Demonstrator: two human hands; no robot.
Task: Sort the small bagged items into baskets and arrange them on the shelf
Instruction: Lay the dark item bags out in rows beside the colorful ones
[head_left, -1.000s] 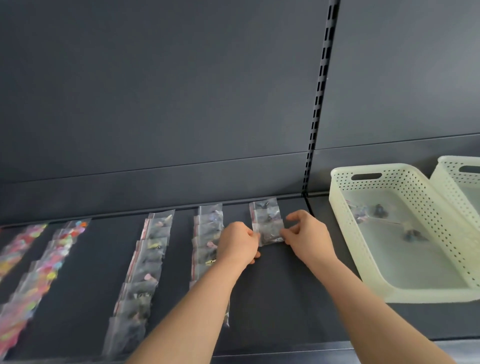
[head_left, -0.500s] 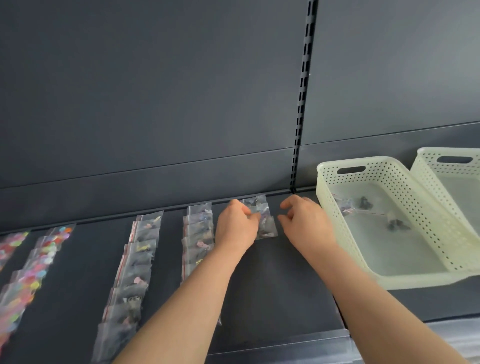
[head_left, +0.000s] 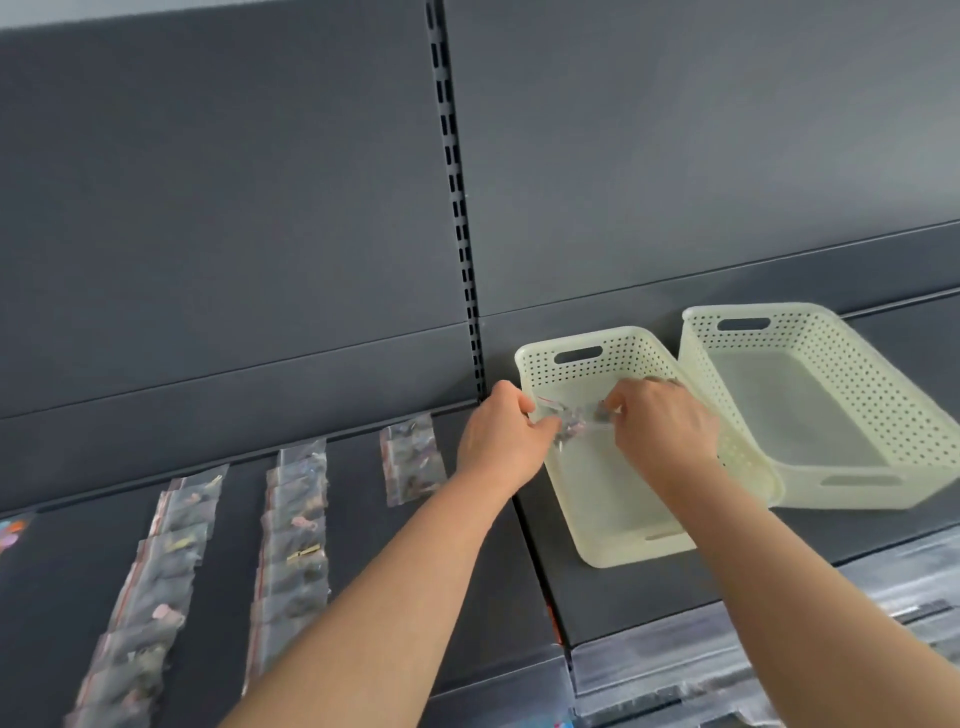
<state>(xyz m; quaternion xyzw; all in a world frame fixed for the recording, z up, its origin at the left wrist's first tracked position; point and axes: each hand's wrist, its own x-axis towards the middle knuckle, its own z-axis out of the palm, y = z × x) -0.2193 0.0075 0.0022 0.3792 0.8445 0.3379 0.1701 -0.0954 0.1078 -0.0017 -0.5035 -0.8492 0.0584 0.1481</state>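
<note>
From the head view, both hands are together over the back half of the near basket (head_left: 626, 358). The left hand (head_left: 498, 436) pinches one end and the right hand (head_left: 660, 431) the other end of a few clear bags (head_left: 569, 423), which hang just above the basket floor, inside its walls. I judge this to be the drop into the basket.

The bags look slick and loosely stacked. If one hand lets go before the other, the bundle could swing and fan out, and a bag could slide over the rim at nine o'clock onto the shelf (head_left: 623, 597). The contents are blurred, so I cannot tell whether all the held bags are of one kind. A stray one would spoil the sort.

At three o'clock from the hands a second basket (head_left: 857, 374) sits just beside the first, angled, its near corner touching or almost touching it. At nine o'clock a short stack of bags (head_left: 413, 457) lies on the shelf. Towards eight o'clock are two long overlapping rows (head_left: 293, 540) and (head_left: 156, 582), with a scrap of colourful bags (head_left: 10, 532) at the far edge. A slotted upright (head_left: 457, 208) rises at twelve o'clock. The basket's wall at nine o'clock stands between the hands and the bags left on the shelf, so a low sweep back could catch it.
</note>
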